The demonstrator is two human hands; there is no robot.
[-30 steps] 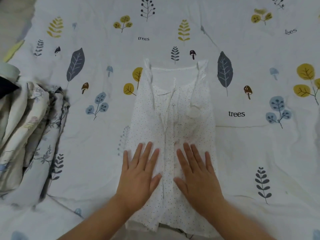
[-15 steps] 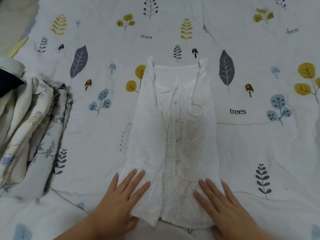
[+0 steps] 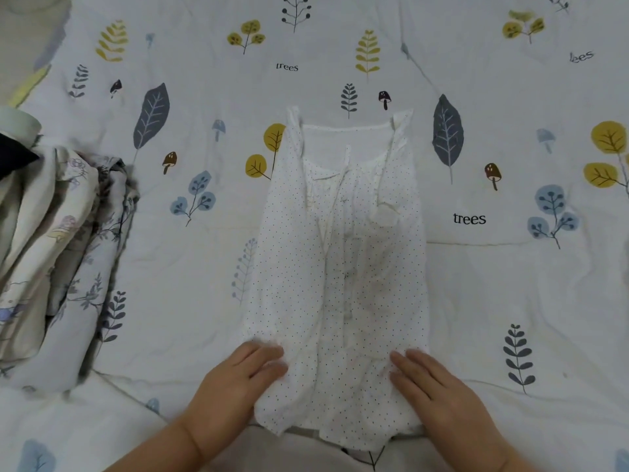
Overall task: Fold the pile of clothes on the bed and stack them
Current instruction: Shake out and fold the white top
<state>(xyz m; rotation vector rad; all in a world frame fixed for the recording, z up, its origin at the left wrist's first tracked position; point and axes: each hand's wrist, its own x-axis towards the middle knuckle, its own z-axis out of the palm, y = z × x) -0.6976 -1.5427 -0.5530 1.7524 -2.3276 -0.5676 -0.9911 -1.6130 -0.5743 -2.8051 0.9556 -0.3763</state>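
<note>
A white dotted sleeveless top lies flat on the bed with its neckline away from me and its sides folded inward. My left hand holds its lower left corner, fingers on top of the cloth and thumb hidden beneath it. My right hand holds the lower right corner the same way, thumb out of sight under the hem. A pile of floral clothes sits at the left edge.
The bed is covered by a white sheet printed with leaves, trees and mushrooms. A dark item and a pale rounded object rest above the pile at far left.
Both hands slid down from the middle of the top to its bottom hem and spread apart to the two lower corners, where the fingers now take hold of the cloth.
</note>
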